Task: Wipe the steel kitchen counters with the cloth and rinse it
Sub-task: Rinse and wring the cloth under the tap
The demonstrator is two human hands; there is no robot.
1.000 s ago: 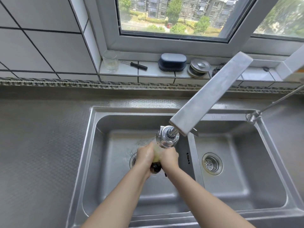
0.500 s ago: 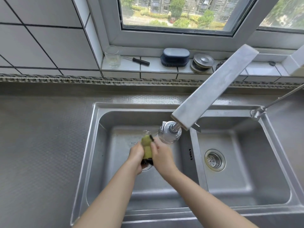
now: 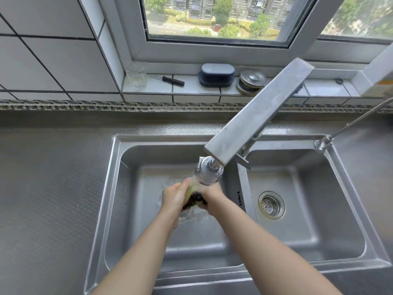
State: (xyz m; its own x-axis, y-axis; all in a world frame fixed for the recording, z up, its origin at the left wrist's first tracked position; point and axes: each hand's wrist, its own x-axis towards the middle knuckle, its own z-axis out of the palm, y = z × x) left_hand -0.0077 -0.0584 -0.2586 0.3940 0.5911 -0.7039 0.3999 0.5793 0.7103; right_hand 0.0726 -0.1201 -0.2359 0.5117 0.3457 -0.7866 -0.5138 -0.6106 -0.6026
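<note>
Steel counter point(image 3: 49, 188) with double sink point(image 3: 110, 188) beneath tiled window sill point(image 3: 319, 87); left hand point(image 3: 175, 196) and right hand point(image 3: 212, 195) both clamped on yellow-green cloth point(image 3: 192, 191) under faucet head point(image 3: 209, 173), over left basin.

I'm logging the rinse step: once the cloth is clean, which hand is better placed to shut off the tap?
Probably the right. Both hands grip the cloth under the spout over the left basin, but the right one sits nearer the tap, whose body runs up to the right. No handle is clearly visible.
</note>
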